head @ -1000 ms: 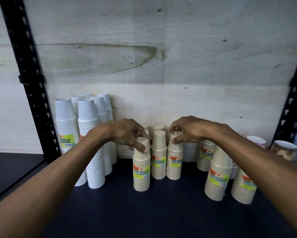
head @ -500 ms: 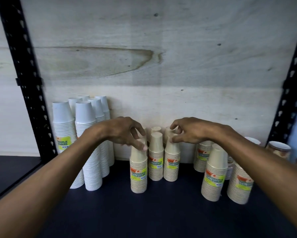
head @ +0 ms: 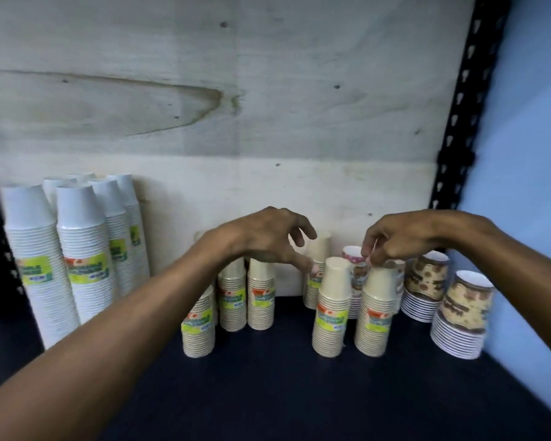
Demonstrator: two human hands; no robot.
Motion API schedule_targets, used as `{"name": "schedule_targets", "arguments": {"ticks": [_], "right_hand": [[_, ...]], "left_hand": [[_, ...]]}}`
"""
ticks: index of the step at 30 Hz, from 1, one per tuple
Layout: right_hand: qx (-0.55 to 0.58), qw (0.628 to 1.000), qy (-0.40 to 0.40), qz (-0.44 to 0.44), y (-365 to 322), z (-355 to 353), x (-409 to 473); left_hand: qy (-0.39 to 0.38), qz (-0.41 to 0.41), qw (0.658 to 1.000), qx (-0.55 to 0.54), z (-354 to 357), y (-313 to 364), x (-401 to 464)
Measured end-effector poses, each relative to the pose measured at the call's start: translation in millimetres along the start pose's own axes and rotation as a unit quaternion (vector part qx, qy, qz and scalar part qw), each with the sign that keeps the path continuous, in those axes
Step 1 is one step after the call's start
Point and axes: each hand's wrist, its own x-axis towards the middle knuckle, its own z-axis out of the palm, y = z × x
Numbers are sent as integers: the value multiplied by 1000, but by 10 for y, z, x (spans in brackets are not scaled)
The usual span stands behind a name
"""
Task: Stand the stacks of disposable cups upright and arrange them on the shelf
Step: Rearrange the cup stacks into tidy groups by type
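1. On the dark shelf [head: 268, 393] our beige cup stacks [head: 330, 310] stand upright, rims down, in two groups near the back wall.
2. Our left hand [head: 264, 243] hovers over the gap between the groups, fingers loosely spread, holding nothing.
3. Our right hand [head: 404, 238] pinches the top of the right front stack [head: 374, 316].
4. Tall white stacks [head: 83, 259] stand at far left.

Open shelf [head: 268, 393] floor in front, crowded back row

The dark front strip lies bare. A gap opens between the beige stacks [head: 261, 297] at centre and the right beige pair [head: 331, 310], reaching the back wall [head: 268, 192]. Tall white stacks [head: 83, 259] block the left, patterned stacks [head: 465, 310] the right, and black uprights [head: 468, 100] bound both sides.
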Motion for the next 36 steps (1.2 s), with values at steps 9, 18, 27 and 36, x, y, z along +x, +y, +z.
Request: {"name": "schedule_targets", "arguments": {"ticks": [9, 18, 27, 36], "right_hand": [[41, 999, -31, -7, 213, 117, -99], [98, 991, -52, -69, -173, 61, -2], [106, 983, -41, -146, -898, 161, 325], [115, 975, -25, -188, -1147, 232, 496]], "left_hand": [[-40, 30, 999, 3, 394, 257, 440], [-38, -13, 999, -3, 38, -57, 49], [-28, -87, 994, 65, -216, -508, -440], [-32, -95, 994, 50, -168, -681, -493]]}}
